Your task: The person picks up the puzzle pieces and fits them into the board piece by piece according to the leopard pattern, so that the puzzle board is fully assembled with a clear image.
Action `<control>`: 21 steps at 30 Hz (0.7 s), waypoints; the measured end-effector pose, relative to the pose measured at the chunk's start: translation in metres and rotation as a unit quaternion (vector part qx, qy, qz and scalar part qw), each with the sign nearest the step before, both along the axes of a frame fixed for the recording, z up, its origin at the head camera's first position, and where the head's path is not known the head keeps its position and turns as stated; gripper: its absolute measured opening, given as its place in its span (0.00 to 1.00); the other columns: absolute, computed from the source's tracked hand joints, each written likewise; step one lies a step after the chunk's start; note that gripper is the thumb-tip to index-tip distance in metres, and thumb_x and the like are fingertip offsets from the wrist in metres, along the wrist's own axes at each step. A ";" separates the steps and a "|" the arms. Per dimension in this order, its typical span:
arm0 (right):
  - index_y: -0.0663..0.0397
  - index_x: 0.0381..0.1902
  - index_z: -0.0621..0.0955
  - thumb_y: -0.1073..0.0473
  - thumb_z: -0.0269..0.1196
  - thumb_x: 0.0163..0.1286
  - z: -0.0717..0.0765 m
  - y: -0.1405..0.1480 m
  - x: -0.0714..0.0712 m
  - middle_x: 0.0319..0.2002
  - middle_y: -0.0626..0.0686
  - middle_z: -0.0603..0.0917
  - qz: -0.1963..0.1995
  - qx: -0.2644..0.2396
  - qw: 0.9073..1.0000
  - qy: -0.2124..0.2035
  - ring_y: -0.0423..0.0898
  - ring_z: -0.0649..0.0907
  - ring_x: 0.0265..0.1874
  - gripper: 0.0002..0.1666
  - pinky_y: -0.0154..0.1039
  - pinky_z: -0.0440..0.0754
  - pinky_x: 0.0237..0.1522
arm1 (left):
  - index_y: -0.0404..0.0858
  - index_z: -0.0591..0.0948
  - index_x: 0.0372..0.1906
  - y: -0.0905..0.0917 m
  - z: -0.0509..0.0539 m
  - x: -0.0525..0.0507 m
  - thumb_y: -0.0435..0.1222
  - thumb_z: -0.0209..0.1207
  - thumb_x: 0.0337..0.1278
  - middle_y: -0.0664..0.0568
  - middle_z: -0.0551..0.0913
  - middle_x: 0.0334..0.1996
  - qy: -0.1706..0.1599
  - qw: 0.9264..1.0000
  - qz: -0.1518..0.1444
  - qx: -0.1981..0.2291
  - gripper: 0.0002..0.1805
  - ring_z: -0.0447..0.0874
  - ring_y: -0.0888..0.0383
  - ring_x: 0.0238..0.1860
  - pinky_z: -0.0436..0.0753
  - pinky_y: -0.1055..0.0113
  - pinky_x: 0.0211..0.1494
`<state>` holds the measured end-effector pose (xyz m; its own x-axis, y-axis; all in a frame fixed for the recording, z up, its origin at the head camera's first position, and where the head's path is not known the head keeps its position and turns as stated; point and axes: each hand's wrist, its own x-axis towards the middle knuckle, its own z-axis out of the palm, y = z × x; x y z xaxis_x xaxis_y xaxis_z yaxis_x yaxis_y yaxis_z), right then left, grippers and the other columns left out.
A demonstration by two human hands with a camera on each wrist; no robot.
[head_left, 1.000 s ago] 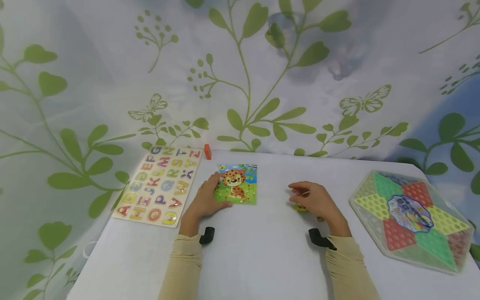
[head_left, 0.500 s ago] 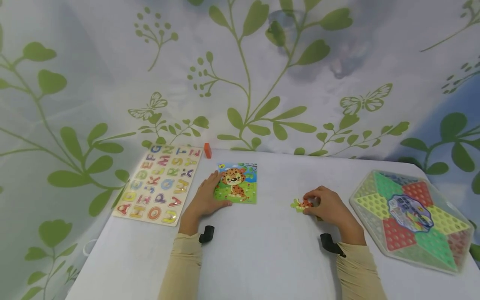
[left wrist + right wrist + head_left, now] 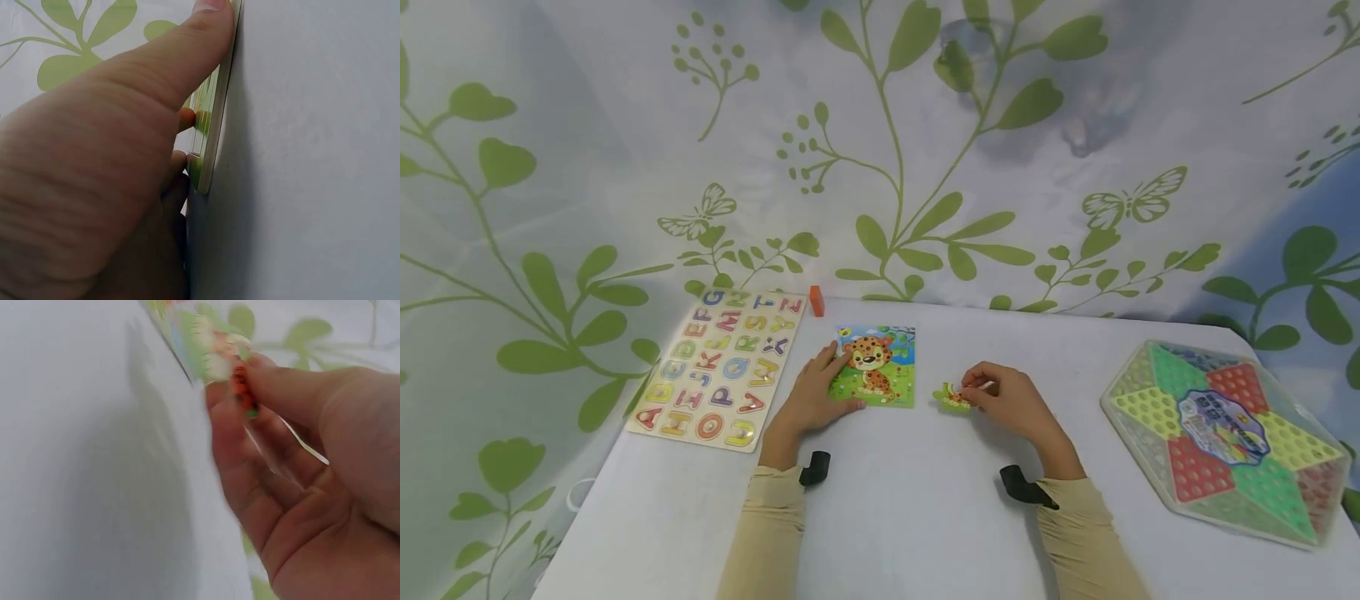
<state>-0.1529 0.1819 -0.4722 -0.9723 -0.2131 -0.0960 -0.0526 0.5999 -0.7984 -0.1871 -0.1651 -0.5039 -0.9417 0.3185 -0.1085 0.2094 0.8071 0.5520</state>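
A square jigsaw puzzle (image 3: 887, 385) with a spotted leopard cub on green grass lies on the white table. My left hand (image 3: 811, 398) rests at its left side, fingers fairly straight, thumb along the near edge. In the left wrist view the thumb lies against the puzzle's edge (image 3: 215, 125), with other fingertips touching beyond it. Just right of the puzzle, my right hand (image 3: 1013, 402) pinches a jigsaw piece (image 3: 952, 398), green with an orange spotted part. The right wrist view shows the jigsaw piece (image 3: 244, 390) between thumb and fingers, slightly blurred; the fingers partly hide it.
An alphabet board (image 3: 715, 371) with coloured letters lies to the left. A small orange block (image 3: 816, 301) stands at the back beside it. On the right is a hexagonal Chinese checkers set (image 3: 1225, 442). A leaf-patterned cloth (image 3: 940, 242) hangs behind the table.
My right hand picked up the jigsaw piece from the table at the right and carried it left, close to the puzzle. My left hand has stayed in place.
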 end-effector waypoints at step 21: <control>0.51 0.42 0.88 0.55 0.70 0.68 -0.018 -0.137 -0.039 0.33 0.50 0.90 -0.019 -0.008 1.000 -0.007 0.39 0.85 0.28 0.08 0.34 0.81 0.28 | 0.41 0.67 0.77 0.000 -0.001 -0.001 0.41 0.53 0.76 0.39 0.55 0.81 0.039 0.998 0.006 0.048 0.29 0.50 0.38 0.82 0.51 0.39 0.83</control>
<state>-0.1921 0.0452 -0.4900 -0.9783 -0.1782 -0.1062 -0.0194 0.5884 -0.8084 -0.1886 -0.1646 -0.5050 -0.9500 0.3122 -0.0052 0.2446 0.7542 0.6094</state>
